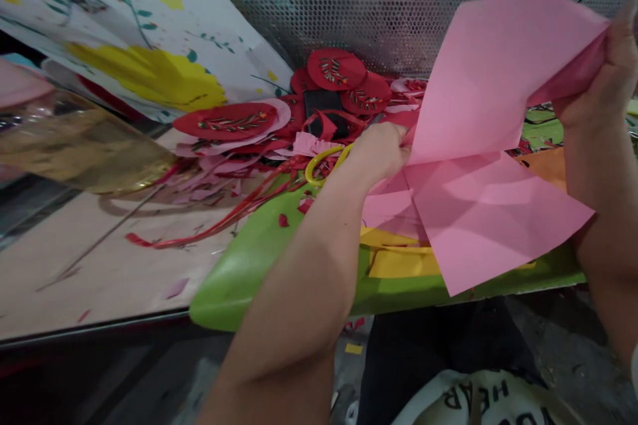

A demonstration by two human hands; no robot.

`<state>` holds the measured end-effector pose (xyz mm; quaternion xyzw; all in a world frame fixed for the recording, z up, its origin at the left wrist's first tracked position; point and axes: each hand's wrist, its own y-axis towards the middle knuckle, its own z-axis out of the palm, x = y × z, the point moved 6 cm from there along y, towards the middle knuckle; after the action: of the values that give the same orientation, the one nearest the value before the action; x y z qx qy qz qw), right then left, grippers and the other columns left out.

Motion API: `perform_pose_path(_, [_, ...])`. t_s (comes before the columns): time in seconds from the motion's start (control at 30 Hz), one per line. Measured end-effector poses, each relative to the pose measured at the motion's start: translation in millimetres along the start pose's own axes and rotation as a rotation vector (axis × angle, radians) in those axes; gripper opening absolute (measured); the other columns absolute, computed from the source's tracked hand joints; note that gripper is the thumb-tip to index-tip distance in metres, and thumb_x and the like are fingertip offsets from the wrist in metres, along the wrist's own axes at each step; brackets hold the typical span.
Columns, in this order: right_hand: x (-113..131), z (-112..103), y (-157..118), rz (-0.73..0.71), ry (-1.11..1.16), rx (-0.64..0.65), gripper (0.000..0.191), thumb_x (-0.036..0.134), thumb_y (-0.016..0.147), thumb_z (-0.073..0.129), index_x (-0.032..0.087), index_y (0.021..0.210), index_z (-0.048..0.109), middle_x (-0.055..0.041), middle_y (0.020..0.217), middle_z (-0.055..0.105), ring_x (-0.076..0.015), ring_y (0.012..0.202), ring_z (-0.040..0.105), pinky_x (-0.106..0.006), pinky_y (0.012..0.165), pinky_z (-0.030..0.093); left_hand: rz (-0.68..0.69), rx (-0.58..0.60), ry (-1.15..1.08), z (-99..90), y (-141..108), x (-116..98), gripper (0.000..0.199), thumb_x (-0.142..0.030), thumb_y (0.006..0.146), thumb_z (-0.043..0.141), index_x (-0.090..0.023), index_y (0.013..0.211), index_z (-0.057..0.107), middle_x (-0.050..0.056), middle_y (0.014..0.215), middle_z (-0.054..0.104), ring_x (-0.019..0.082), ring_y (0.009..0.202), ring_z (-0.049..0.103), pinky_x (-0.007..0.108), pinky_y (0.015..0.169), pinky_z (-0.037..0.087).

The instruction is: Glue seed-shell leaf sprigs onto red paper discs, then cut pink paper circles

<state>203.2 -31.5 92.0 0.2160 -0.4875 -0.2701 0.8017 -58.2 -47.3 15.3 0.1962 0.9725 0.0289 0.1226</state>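
A large pink paper sheet point(498, 73) is raised and bent between my two hands. My left hand point(381, 154) is closed on its lower left corner, beside the yellow handles of scissors point(319, 166). At the upper right, my right hand point(611, 73) grips the sheet's folded right edge. Below it, another pink sheet point(493, 212) lies tilted over more pink paper and yellow pieces point(406, 262) on a green mat point(249, 259).
Red ovals with gold print point(336, 70), ribbons point(199, 236) and scraps are heaped behind my left hand. A perforated metal panel point(373, 6) stands at the back. Floral wrapping point(164, 20) and a gold-wrapped item on a stick point(84, 146) are at the left.
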Motion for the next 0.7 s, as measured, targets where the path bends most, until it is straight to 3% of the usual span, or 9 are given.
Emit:
perform_pose_path(0.07, [10, -1, 3, -0.067, 0.097, 0.069, 0.071, 0.036, 0.101, 0.005, 0.017, 0.077, 0.069, -0.0066, 0.093, 0.071, -0.0171, 0.097, 0.069, -0.037, 0.105, 0.045, -0.077, -0.056, 0.039, -3.7, -1, 1, 0.026, -0.021, 0.080, 0.045, -0.010, 0.091, 0.066, 0.009, 0.075, 0.064, 0.022, 0.075, 0.058, 0.031, 0.068, 0.042])
perform_pose_path(0.17, [23, -15, 9, -0.032, 0.228, 0.053, 0.086, 0.041, 0.098, -0.007, 0.020, 0.064, 0.068, -0.0068, 0.092, 0.074, -0.0189, 0.113, 0.065, -0.039, 0.108, 0.043, -0.080, -0.049, 0.003, -1.6, 0, -1, 0.022, -0.021, 0.078, 0.049, -0.014, 0.088, 0.068, 0.006, 0.072, 0.062, 0.021, 0.075, 0.060, 0.030, 0.068, 0.042])
perform_pose_path(0.23, [24, -32, 15, 0.075, 0.295, -0.074, 0.086, 0.045, 0.096, -0.007, 0.022, 0.053, 0.064, -0.0076, 0.090, 0.075, -0.0200, 0.123, 0.059, -0.039, 0.104, 0.046, -0.042, -0.027, -0.055, 0.4, 1, -4, 0.023, -0.020, 0.077, 0.050, -0.015, 0.089, 0.069, 0.005, 0.073, 0.064, 0.021, 0.077, 0.061, 0.029, 0.069, 0.042])
perform_pose_path(0.3, [23, -54, 19, 0.136, 0.380, -0.312, 0.080, 0.047, 0.094, 0.000, 0.023, 0.042, 0.056, -0.0075, 0.088, 0.076, -0.0208, 0.126, 0.054, -0.037, 0.098, 0.050, 0.017, 0.028, -0.123, 2.5, 0, -10, 0.029, -0.017, 0.075, 0.051, -0.016, 0.096, 0.071, 0.005, 0.082, 0.068, 0.021, 0.081, 0.063, 0.029, 0.072, 0.044])
perform_pose_path(0.4, [19, -72, 22, 0.079, 0.535, -0.543, 0.068, 0.041, 0.091, 0.014, 0.024, 0.031, 0.040, -0.0052, 0.093, 0.075, -0.0174, 0.122, 0.053, -0.030, 0.087, 0.050, 0.116, 0.157, -0.299, 5.7, -6, -21, 0.044, -0.021, 0.072, 0.059, -0.016, 0.115, 0.068, 0.007, 0.102, 0.070, 0.020, 0.090, 0.062, 0.029, 0.082, 0.045])
perform_pose_path(0.47, [12, -69, 24, 0.024, 0.569, -0.541, 0.066, 0.041, 0.087, 0.014, 0.021, 0.030, 0.039, -0.0060, 0.103, 0.070, -0.0171, 0.117, 0.056, -0.029, 0.081, 0.050, 0.149, 0.176, -0.512, 3.8, -10, -26, 0.054, -0.029, 0.071, 0.066, -0.015, 0.124, 0.063, 0.008, 0.112, 0.068, 0.020, 0.097, 0.061, 0.030, 0.087, 0.045])
perform_pose_path(0.57, [-7, -59, 21, 0.018, 0.456, -0.545, 0.068, 0.038, 0.089, 0.013, 0.016, 0.042, 0.057, -0.0070, 0.107, 0.067, -0.0179, 0.112, 0.059, -0.032, 0.081, 0.050, 0.151, 0.042, -0.952, -4.9, -10, -26, 0.053, -0.039, 0.076, 0.066, -0.018, 0.125, 0.061, 0.008, 0.119, 0.064, 0.021, 0.102, 0.062, 0.031, 0.086, 0.047])
perform_pose_path(0.63, [-23, -49, 19, 0.064, 0.358, -0.462, 0.059, 0.032, 0.095, 0.024, 0.018, 0.060, 0.068, -0.0042, 0.102, 0.071, -0.0157, 0.118, 0.057, -0.032, 0.089, 0.050, 0.075, -0.063, -1.210, -5.3, -6, -20, 0.047, -0.047, 0.084, 0.056, -0.019, 0.121, 0.062, 0.006, 0.117, 0.064, 0.020, 0.097, 0.065, 0.031, 0.081, 0.049])
perform_pose_path(0.7, [-37, -45, 17, 0.088, 0.275, -0.396, 0.046, 0.030, 0.095, 0.038, 0.020, 0.063, 0.069, -0.0024, 0.094, 0.074, -0.0146, 0.119, 0.058, -0.032, 0.094, 0.051, -0.059, -0.102, -1.346, 2.7, -1, -14, 0.051, -0.057, 0.088, 0.047, -0.017, 0.114, 0.063, 0.007, 0.108, 0.066, 0.019, 0.085, 0.067, 0.030, 0.073, 0.050])
